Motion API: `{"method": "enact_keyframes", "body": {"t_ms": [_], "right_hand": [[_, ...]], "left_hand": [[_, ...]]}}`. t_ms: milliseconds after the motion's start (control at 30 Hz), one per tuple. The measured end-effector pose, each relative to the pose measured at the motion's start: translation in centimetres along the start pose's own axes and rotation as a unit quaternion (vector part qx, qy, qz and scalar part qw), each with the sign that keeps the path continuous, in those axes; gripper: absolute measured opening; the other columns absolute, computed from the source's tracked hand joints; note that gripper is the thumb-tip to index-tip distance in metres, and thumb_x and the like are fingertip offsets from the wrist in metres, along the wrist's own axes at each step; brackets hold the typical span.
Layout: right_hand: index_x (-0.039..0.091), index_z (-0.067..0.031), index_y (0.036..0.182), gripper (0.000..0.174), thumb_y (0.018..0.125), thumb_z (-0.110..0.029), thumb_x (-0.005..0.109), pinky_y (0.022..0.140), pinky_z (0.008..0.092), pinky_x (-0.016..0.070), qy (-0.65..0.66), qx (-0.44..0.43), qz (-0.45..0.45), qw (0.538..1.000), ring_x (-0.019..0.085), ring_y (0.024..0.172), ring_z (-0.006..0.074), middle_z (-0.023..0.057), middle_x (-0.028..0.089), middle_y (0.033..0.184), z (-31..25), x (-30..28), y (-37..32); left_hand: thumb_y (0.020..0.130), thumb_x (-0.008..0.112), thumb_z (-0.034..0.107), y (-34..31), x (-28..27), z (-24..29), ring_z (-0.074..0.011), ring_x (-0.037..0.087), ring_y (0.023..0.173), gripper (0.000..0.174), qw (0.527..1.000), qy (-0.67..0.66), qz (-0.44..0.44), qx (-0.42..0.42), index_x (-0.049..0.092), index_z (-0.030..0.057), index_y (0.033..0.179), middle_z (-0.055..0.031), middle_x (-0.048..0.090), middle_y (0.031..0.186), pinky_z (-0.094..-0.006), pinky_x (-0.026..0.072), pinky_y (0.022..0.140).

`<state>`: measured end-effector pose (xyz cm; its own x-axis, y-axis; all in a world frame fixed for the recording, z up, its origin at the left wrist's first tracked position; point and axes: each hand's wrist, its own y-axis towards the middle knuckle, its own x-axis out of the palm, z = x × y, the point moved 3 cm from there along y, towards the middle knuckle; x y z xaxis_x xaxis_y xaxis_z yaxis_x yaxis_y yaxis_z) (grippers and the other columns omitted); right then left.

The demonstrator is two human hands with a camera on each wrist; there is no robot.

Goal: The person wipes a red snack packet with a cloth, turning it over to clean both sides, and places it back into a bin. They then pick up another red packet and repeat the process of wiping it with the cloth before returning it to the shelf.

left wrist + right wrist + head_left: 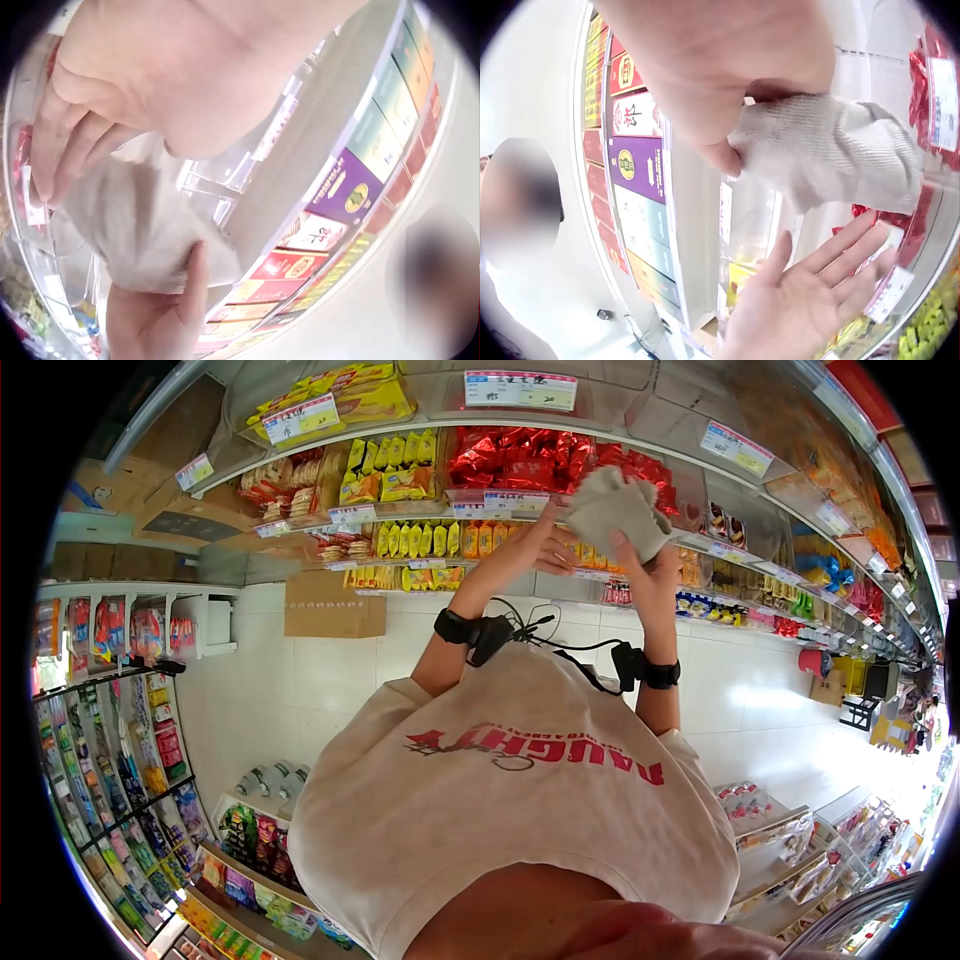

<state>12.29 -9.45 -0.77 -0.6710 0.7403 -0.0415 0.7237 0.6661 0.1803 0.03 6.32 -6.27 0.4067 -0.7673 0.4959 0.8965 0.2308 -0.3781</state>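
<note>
A folded grey cloth (622, 518) with a finely ribbed weave is held up in front of the snack shelves. My right hand (655, 582) grips its lower edge, the thumb laid over the near face. In the right wrist view the cloth (832, 154) hangs sideways from that hand's grasp. My left hand (540, 548) is just left of the cloth with fingers extended. Seen from the right wrist, the left palm (802, 304) is turned up below the cloth, fingers spread and holding nothing. Black straps with small devices circle both wrists.
Red snack packets (525, 455) fill a clear shelf bin behind the hands, with yellow packets (400, 465) to the left. Price labels (520, 390) line the shelf edges. A cardboard box (335, 607) stands on the white floor. Boxed goods (345, 187) line a shelf edge.
</note>
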Motion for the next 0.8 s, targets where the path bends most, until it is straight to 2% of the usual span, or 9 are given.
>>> {"method": "enact_keyframes", "body": {"t_ms": [100,200,300,467,533,600,700,767,800], "right_hand": [[0.067,0.0022,0.115,0.033,0.09,-0.017,0.076,0.078,0.0266,0.0512,0.022,0.027,-0.096,0.995,0.061,0.088,0.0082,0.006,0.072,0.096,0.2,2.7,-0.6],[0.069,0.0019,0.112,0.031,0.089,-0.017,0.078,0.081,0.029,0.0511,-0.082,0.062,-0.157,0.982,0.061,0.092,0.01,0.0079,0.07,0.105,0.1,4.8,-0.8],[0.068,0.0013,0.115,0.034,0.09,-0.019,0.077,0.084,0.0294,0.0507,-0.234,-0.225,-0.054,0.944,0.06,0.095,0.0099,0.0094,0.069,0.109,-1.2,6.4,0.2],[0.066,0.0024,0.119,0.039,0.089,-0.02,0.076,0.085,0.0308,0.0507,-0.072,-0.037,-0.054,0.995,0.066,0.098,0.02,0.0132,0.07,0.108,1.6,7.7,1.2],[0.065,0.004,0.117,0.036,0.089,-0.016,0.073,0.085,0.0314,0.0507,-0.052,0.051,-0.11,0.991,0.069,0.098,0.0278,0.0164,0.072,0.103,2.6,7.9,1.4],[0.065,0.0043,0.115,0.031,0.09,-0.013,0.07,0.083,0.0309,0.0505,-0.097,-0.026,-0.092,0.991,0.07,0.094,0.0286,0.0169,0.072,0.101,2.9,7.9,2.3],[0.064,0.0036,0.115,0.029,0.087,-0.007,0.065,0.09,0.0385,0.0514,-0.216,-0.111,-0.069,0.967,0.066,0.104,0.0357,0.0217,0.069,0.107,3.2,8.2,3.9],[0.063,0.0025,0.117,0.034,0.085,-0.009,0.067,0.095,0.0434,0.051,-0.359,-0.224,-0.018,0.906,0.063,0.112,0.0387,0.0236,0.068,0.112,3.5,9.2,4.8],[0.062,0.0016,0.117,0.039,0.082,-0.016,0.07,0.101,0.0524,0.0464,-0.388,-0.177,-0.052,0.903,0.055,0.122,0.0444,0.0257,0.065,0.117,4.5,9.6,5.3]], "left_hand": [[0.103,0.058,0.037,0.4,-1.2,-1.1,-0.0228,0.069,0.102,0.049,0.994,-0.009,0.014,0.104,0.057,-0.0004,0.134,-0.0152,0.068,0.112,-0.0316,0.0552,0.092],[0.103,0.058,0.031,-0.3,-3.1,-1.8,-0.0257,0.066,0.111,0.043,0.917,0.208,0.088,0.329,0.059,-0.0012,0.132,-0.0136,0.065,0.123,-0.0346,0.0538,0.095],[0.103,0.057,0.031,-1.3,-4.1,-0.6,-0.0201,0.064,0.11,0.041,0.97,0.09,0.08,0.212,0.061,-0.0005,0.13,-0.0095,0.066,0.12,-0.0321,0.0524,0.092],[0.104,0.057,0.032,-0.1,-6.1,-1.1,-0.0118,0.063,0.099,0.037,0.988,0.052,0.125,0.069,0.064,0.0018,0.123,-0.0045,0.067,0.112,-0.0259,0.0489,0.083],[0.103,0.056,0.034,-0.4,-5.0,1.3,-0.0152,0.062,0.095,0.039,0.962,0.156,0.133,0.181,0.064,0.0,0.121,-0.0086,0.066,0.105,-0.0277,0.0485,0.083],[0.103,0.056,0.03,-1.5,-3.9,3.3,-0.0198,0.064,0.092,0.036,0.899,0.238,0.202,0.308,0.064,-0.0027,0.116,-0.0124,0.064,0.1,-0.0318,0.0501,0.081],[0.102,0.058,0.024,-0.3,-5.4,4.3,-0.0205,0.065,0.093,0.031,0.846,0.266,0.267,0.376,0.063,-0.0038,0.114,-0.0125,0.064,0.105,-0.0347,0.0517,0.08],[0.099,0.057,0.015,1.5,-5.9,4.5,-0.0344,0.066,0.095,0.025,0.822,0.325,0.277,0.377,0.063,-0.0032,0.114,-0.0202,0.065,0.105,-0.0406,0.0521,0.083],[0.097,0.056,0.013,2.0,-5.9,4.7,-0.0382,0.065,0.096,0.024,0.798,0.378,0.282,0.376,0.063,-0.003,0.114,-0.0229,0.065,0.105,-0.0424,0.0519,0.084]]}}
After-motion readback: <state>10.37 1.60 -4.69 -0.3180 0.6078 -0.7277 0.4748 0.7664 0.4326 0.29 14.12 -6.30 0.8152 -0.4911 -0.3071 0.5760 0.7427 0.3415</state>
